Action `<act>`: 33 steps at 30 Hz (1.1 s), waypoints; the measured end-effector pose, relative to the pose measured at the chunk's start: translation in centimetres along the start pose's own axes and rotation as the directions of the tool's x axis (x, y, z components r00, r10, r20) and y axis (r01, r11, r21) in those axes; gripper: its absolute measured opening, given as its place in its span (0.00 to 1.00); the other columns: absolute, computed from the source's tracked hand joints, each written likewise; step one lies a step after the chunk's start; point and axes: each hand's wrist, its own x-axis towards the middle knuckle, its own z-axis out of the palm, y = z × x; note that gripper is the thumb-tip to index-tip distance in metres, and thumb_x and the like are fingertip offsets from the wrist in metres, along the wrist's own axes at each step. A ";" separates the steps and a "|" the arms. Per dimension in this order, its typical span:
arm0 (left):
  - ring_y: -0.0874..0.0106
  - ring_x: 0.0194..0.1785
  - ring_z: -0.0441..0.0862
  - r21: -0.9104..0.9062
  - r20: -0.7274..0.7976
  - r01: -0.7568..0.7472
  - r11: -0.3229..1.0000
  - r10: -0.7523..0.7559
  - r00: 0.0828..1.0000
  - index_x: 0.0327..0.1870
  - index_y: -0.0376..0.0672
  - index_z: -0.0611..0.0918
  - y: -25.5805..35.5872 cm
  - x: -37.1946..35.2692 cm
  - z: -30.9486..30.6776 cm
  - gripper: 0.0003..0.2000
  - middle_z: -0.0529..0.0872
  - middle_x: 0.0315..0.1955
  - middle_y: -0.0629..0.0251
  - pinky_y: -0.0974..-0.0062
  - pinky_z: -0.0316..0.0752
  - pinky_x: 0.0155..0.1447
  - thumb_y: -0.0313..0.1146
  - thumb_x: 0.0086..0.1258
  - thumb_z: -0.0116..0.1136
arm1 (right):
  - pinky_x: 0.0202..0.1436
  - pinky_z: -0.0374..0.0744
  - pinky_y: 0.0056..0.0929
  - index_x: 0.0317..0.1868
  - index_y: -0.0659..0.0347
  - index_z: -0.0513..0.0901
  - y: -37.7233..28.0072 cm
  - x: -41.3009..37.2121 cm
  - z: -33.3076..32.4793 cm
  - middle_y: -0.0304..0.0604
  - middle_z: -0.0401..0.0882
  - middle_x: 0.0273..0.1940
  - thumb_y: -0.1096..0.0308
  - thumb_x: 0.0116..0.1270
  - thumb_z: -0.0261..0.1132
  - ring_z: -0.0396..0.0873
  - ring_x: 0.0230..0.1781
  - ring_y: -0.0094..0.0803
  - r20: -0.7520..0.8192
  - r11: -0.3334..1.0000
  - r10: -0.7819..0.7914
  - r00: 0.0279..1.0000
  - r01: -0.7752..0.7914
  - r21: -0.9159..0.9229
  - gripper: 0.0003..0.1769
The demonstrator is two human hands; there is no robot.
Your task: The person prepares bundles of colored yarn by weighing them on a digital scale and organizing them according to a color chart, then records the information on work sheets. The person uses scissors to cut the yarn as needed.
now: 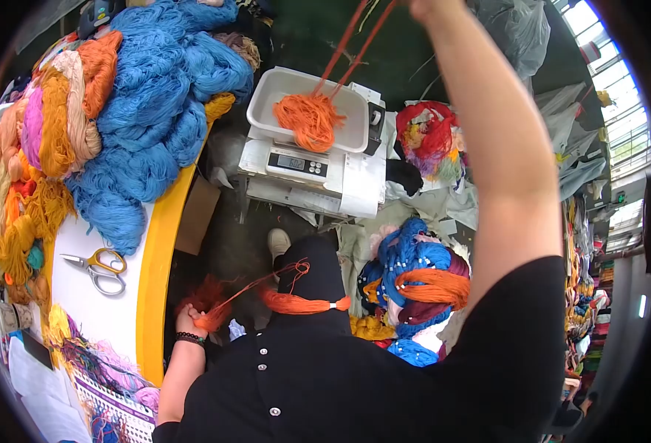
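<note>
Low on the left, my left hand [190, 321] is closed around a bundle of loose orange yarn [211, 303]. A thin strand runs from it toward an orange skein [303, 303] with a white band, lying across my lap. My right hand [430, 7] is raised at the top edge, its fingers mostly cut off. Taut orange strands climb toward it from a heap of orange yarn [309, 122] in a white plastic tray [260, 111]. The tray rests on a digital scale [298, 164] with a lit display.
On the yellow-edged table [148, 295] at left are blue yarn [163, 96], several other coloured skeins and scissors [100, 267]. Banded blue, orange and maroon skeins [417, 273] lie right of my legs. A multicoloured yarn bundle [429, 140] sits beside the scale.
</note>
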 end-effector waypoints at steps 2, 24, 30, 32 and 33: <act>0.82 0.16 0.57 0.002 -0.022 0.032 0.999 -0.032 0.999 0.29 0.52 0.69 0.1 -0.8 0.7 0.10 0.58 0.13 0.82 0.77 0.66 0.42 0.35 0.76 0.40 | 0.22 0.70 0.28 0.37 0.61 0.73 3.7 -3.2 1.7 0.39 0.73 0.23 0.81 0.50 0.61 0.72 0.21 0.28 -0.032 0.991 0.059 0.998 -0.062 -0.119 0.13; 0.83 0.13 0.57 -0.012 0.120 0.075 0.997 -0.073 0.990 0.24 0.50 0.66 -0.4 -2.2 2.2 0.12 0.59 0.11 0.80 0.75 0.78 0.44 0.28 0.72 0.38 | 0.56 0.74 0.33 0.72 0.54 0.55 13.5 -25.4 0.5 0.45 0.83 0.44 0.76 0.61 0.61 0.81 0.47 0.38 0.185 0.806 0.290 0.939 -0.135 -0.577 0.40; 0.84 0.13 0.58 0.008 0.103 0.087 0.996 -0.087 0.991 0.24 0.53 0.65 -0.2 -1.3 1.4 0.12 0.59 0.11 0.83 0.82 0.69 0.32 0.29 0.72 0.38 | 0.58 0.72 0.39 0.72 0.55 0.55 14.2 -26.8 0.1 0.47 0.81 0.47 0.72 0.54 0.69 0.77 0.51 0.45 0.333 0.696 0.168 0.928 0.127 -0.706 0.47; 0.84 0.13 0.58 0.008 0.118 0.087 0.996 -0.087 0.989 0.24 0.53 0.65 -0.3 -1.3 1.3 0.12 0.59 0.11 0.83 0.83 0.68 0.31 0.29 0.72 0.38 | 0.57 0.71 0.41 0.72 0.56 0.55 14.2 -27.1 0.4 0.48 0.80 0.47 0.71 0.52 0.70 0.76 0.51 0.46 0.365 0.636 0.158 0.918 0.188 -0.748 0.47; 0.83 0.14 0.58 0.025 0.093 0.072 0.997 -0.074 0.993 0.26 0.52 0.67 -0.4 -1.2 1.2 0.11 0.59 0.12 0.82 0.82 0.67 0.33 0.31 0.73 0.39 | 0.55 0.71 0.43 0.71 0.58 0.56 14.3 -27.2 0.5 0.48 0.79 0.47 0.70 0.51 0.71 0.75 0.52 0.47 0.398 0.570 0.150 0.905 0.250 -0.783 0.48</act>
